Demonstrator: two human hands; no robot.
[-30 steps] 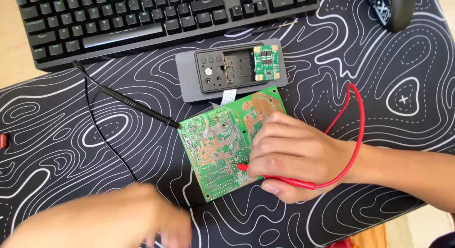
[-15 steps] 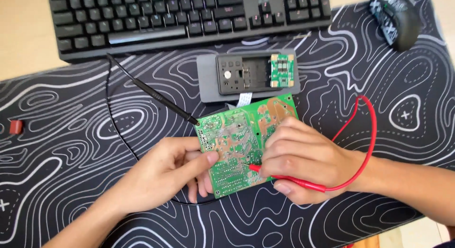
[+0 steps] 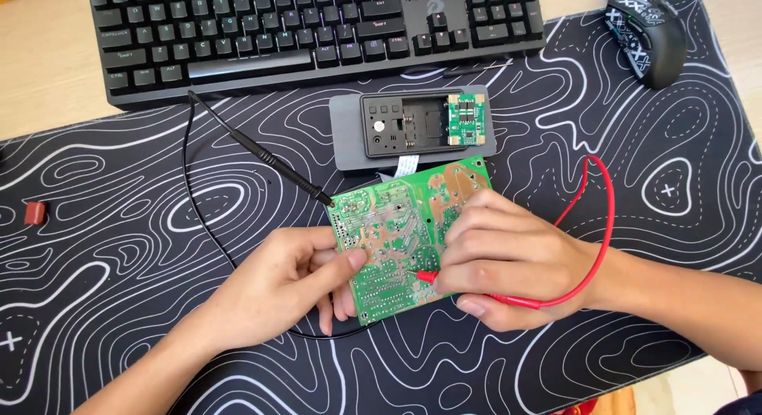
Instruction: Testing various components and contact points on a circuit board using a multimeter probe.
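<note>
A green circuit board lies solder side up on the black patterned desk mat. My left hand grips its left edge, thumb on top and fingers underneath. My right hand rests on the board's right half and holds a red test probe, whose tip touches the board near its lower middle. The probe's red lead loops out to the right. A black test probe lies on the mat with its tip against the board's upper left corner.
A grey opened device with a small green board inside sits just behind the circuit board. A black keyboard runs along the far edge, a black mouse at far right. A small red-brown part lies at the mat's left.
My left hand came in from the lower left and took hold of the board's left edge. The right hand kept the red probe on the board. The view shifted slightly.
</note>
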